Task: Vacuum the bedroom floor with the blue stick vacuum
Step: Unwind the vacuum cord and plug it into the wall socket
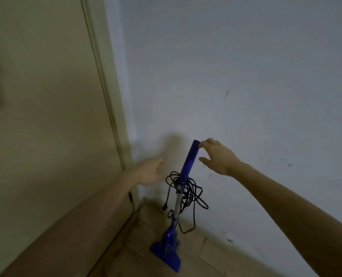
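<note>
STAGE: barely begun, judged | blue stick vacuum (pixel 186 168) upright by wall, handle top at fingertips of right hand (pixel 218 156), spread, not yet gripping | left hand (pixel 150 172) loosely spread left of handle, holding nothing | cord (pixel 188 192) still bundled, plug dangling | LEFT: grasp, unwind, plug in, all floor (pixel 166 262)

One vacuum (pixel 183 172), blue, stands in the corner. One black cord (pixel 188 191) hangs in a bundle of loops on its stick, too tangled to count, and ends in one plug (pixel 164 206). Two hands are in view: one left hand (pixel 149 172) and one right hand (pixel 218 156). One door (pixel 46 116) is on the left, one white wall (pixel 246 76) is on the right, and one tiled floor (pixel 196 260) lies below.
</note>
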### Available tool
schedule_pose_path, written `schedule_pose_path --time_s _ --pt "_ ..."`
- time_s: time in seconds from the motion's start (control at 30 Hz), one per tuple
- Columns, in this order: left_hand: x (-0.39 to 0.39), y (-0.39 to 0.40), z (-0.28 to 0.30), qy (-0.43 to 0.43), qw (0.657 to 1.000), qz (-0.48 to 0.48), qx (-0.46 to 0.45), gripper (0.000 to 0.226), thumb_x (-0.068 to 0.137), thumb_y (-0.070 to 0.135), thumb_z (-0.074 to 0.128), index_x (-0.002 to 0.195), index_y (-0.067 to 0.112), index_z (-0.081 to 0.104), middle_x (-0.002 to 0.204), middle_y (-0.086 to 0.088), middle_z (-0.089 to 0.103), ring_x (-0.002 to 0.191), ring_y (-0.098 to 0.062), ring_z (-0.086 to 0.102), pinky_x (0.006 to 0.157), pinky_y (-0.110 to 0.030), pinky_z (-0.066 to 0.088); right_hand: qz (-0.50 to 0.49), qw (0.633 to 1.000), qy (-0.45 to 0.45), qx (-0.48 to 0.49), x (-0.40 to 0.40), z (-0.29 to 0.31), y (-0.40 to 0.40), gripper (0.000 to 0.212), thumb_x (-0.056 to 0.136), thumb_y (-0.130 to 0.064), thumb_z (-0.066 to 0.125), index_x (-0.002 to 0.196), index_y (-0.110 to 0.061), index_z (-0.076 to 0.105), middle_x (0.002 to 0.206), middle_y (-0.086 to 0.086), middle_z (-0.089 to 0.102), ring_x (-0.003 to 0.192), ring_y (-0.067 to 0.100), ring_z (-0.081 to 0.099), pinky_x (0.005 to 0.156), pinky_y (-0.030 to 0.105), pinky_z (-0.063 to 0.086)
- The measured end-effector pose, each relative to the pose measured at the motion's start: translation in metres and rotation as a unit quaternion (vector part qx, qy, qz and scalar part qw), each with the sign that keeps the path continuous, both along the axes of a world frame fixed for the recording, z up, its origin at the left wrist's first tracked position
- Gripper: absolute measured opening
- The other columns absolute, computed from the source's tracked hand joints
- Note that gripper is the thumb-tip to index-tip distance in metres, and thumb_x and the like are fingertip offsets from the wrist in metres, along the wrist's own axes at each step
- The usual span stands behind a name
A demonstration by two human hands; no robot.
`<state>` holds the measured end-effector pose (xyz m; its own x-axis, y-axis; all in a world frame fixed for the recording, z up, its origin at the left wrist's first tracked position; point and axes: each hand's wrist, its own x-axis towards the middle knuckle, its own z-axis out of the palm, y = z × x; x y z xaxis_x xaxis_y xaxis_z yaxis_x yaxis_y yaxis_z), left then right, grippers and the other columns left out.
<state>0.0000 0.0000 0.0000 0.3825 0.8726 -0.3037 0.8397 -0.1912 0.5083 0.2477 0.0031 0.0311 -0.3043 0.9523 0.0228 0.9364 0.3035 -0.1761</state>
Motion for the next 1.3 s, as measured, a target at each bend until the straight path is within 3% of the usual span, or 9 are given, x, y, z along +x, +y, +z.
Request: schedule_pose_path --time_s 0.1,0.17,0.27,0.5,0.7,0.87,0.97,1.2,1.3 --pt "0.001 0.013 -0.021 -0.013 1.000 0.006 -0.013 0.063 0.096 0.034 0.056 0.149 0.015 0.028 0.147 -0.006 0.041 0.130 -0.019 0.043 0.103 -0.028 0.038 -0.007 0.999 0.015 0.027 -0.012 -0.017 0.019 0.058 0.096 -0.031 0.056 0.146 -0.013 0.033 0.146 0.008 0.037 0.130 0.027 0.041 0.107 0.038 0.039" --pt "0.004 0.025 -0.039 -0.043 0.999 0.003 -0.014 0.063 0.094 0.036 0.057 0.148 0.018 0.030 0.146 -0.003 0.042 0.128 -0.017 0.045 0.100 -0.027 0.039 -0.051 0.995 0.088 -0.001 -0.024 -0.028 0.033 0.061 0.096 -0.031 0.057 0.147 -0.011 0.030 0.144 0.009 0.039 0.127 0.027 0.044 0.104 0.036 0.040" --pt "0.017 0.047 -0.061 -0.121 0.993 0.008 -0.008 0.061 0.093 0.037 0.059 0.146 0.021 0.034 0.140 0.002 0.046 0.125 -0.012 0.046 0.094 -0.021 0.039 -0.146 0.965 0.211 -0.056 -0.034 -0.041 0.058 0.049 0.096 -0.026 0.059 0.137 -0.007 0.041 0.125 0.013 0.054 0.103 0.024 0.056 0.087 0.030 0.048" --pt "0.048 0.086 -0.090 -0.285 0.948 -0.033 -0.134 0.046 0.091 0.027 0.063 0.132 0.016 0.044 0.115 0.001 0.062 0.092 -0.012 0.068 0.075 -0.028 0.059 -0.177 0.932 0.287 -0.134 -0.022 -0.047 0.096 0.028 0.088 -0.024 0.070 0.105 -0.004 0.060 0.093 0.006 0.065 0.084 0.016 0.064 0.064 0.017 0.055" --pt "0.056 0.091 -0.107 -0.278 0.943 -0.066 -0.170 0.030 0.095 0.030 0.057 0.118 0.012 0.052 0.088 -0.010 0.067 0.077 -0.026 0.067 0.075 -0.039 0.059 -0.245 0.908 0.327 -0.091 -0.022 -0.052 0.076 0.029 0.086 -0.025 0.072 0.100 -0.001 0.064 0.093 0.008 0.068 0.082 0.015 0.066 0.063 0.017 0.056" --pt "0.064 0.062 -0.112 -0.306 0.924 -0.124 -0.195 0.021 0.096 0.042 0.049 0.110 0.027 0.050 0.074 -0.002 0.056 0.063 -0.015 0.054 0.063 -0.032 0.048 -0.307 0.890 0.332 -0.057 -0.010 -0.049 0.028 0.029 0.088 -0.029 0.069 0.093 -0.001 0.067 0.086 0.008 0.071 0.075 0.016 0.070 0.070 0.031 0.060" --pt "0.080 0.050 -0.102 -0.295 0.920 -0.175 -0.192 0.033 0.090 0.054 0.045 0.108 0.028 0.050 0.077 -0.002 0.055 0.064 -0.015 0.053 0.062 -0.029 0.046 -0.359 0.874 0.327 -0.015 0.000 -0.039 -0.011 0.030 0.089 -0.033 0.068 0.090 -0.004 0.069 0.080 0.006 0.072 0.070 0.013 0.071 0.069 0.035 0.060" --pt "0.161 0.003 -0.045 -0.357 0.863 -0.302 -0.190 0.043 0.087 0.051 0.045 0.104 0.014 0.057 0.066 0.002 0.051 0.052 -0.010 0.045 0.049 -0.022 0.039 -0.454 0.777 0.411 0.144 0.041 0.011 -0.119 0.025 0.096 -0.030 0.058 0.093 -0.008 0.069 0.081 0.007 0.072 0.075 0.016 0.071 0.074 0.033 0.061" --pt "0.198 -0.030 -0.027 -0.369 0.842 -0.342 -0.195 0.040 0.088 0.048 0.046 0.102 0.013 0.059 0.066 0.002 0.052 0.054 -0.011 0.047 0.050 -0.020 0.040 -0.459 0.706 0.512 0.167 0.065 0.017 -0.185 0.033 0.103 -0.029 0.043 0.104 -0.007 0.068 0.093 0.009 0.073 0.086 0.018 0.072 0.080 0.031 0.059"
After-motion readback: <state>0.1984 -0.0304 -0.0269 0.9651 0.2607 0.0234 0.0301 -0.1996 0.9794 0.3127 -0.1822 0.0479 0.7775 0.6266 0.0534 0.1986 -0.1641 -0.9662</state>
